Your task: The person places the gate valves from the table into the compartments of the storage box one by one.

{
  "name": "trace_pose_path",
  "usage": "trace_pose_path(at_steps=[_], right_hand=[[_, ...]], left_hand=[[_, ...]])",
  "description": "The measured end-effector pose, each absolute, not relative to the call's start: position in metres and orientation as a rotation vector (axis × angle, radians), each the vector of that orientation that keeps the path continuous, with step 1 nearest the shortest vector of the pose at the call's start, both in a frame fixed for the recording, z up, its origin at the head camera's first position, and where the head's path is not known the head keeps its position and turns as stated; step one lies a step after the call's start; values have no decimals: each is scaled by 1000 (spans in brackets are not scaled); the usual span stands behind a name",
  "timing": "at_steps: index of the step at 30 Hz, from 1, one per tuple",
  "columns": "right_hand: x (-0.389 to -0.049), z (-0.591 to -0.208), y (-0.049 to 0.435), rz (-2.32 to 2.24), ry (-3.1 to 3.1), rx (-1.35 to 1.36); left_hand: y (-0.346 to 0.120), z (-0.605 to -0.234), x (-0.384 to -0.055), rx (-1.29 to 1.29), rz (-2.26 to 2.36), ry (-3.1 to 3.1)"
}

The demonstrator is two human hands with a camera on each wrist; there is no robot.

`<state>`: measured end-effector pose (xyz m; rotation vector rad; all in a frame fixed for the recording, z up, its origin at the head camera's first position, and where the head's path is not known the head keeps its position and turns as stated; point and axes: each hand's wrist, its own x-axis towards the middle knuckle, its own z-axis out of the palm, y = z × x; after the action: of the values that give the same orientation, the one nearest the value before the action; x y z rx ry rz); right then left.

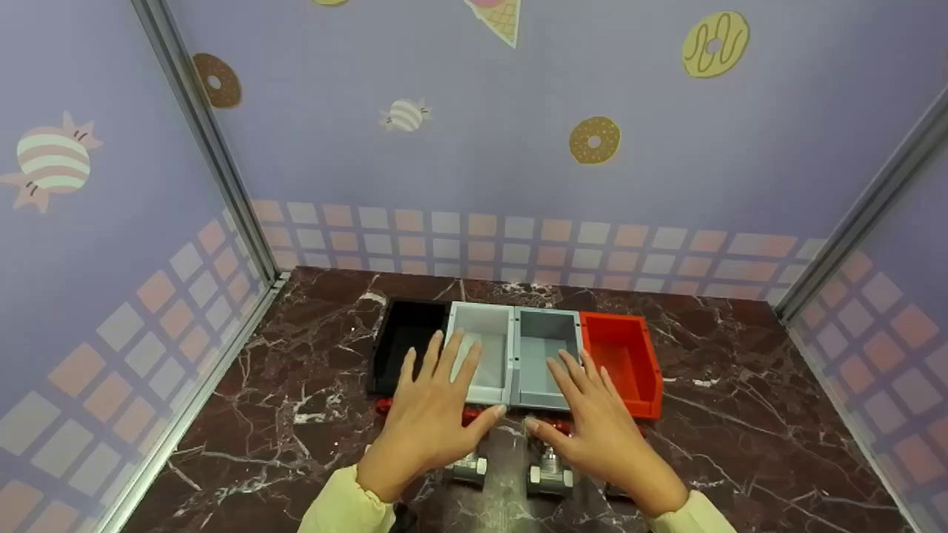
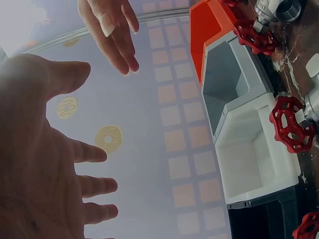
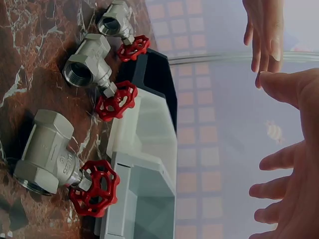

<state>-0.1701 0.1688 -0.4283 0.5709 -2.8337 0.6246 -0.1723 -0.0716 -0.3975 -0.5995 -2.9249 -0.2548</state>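
**Spreading left hand (image 1: pixel 429 422) and right hand (image 1: pixel 603 426) in midair**

Extends the left fingers, straight and apart, above the black bin (image 1: pixel 406 332) and white bin (image 1: pixel 490 370); extends the right likewise above the grey bin (image 1: pixel 546 326) and red bin (image 1: pixel 621 366). Below thumbs and palms, short of fingertips: metal valves (image 3: pixel 47 147) with red handwheels (image 3: pixel 97 190).

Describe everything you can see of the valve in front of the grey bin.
The valve looks like silvery metal: a stout body with hexagonal ends, raised markings too small to read, and a short stem leading to a red handwheel with a scalloped rim and openings. It lies on the dark, veined tabletop, stem pointing toward the grey bin; whether it touches the bin is unclear. In the head view, the right hand partly covers the handwheel; neither hand grips it.
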Motion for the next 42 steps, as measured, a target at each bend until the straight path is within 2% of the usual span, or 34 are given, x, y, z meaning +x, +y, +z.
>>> trace_pose_path(at_steps=[14,42], right_hand=[[-173,-437,154,663,-2876,560],[-184,-463,126,765,-2831,717]], left_hand=[[-83,-402,-173,-539,-301,-2926],[-103,-423,-182,-460,-372,-2958]])
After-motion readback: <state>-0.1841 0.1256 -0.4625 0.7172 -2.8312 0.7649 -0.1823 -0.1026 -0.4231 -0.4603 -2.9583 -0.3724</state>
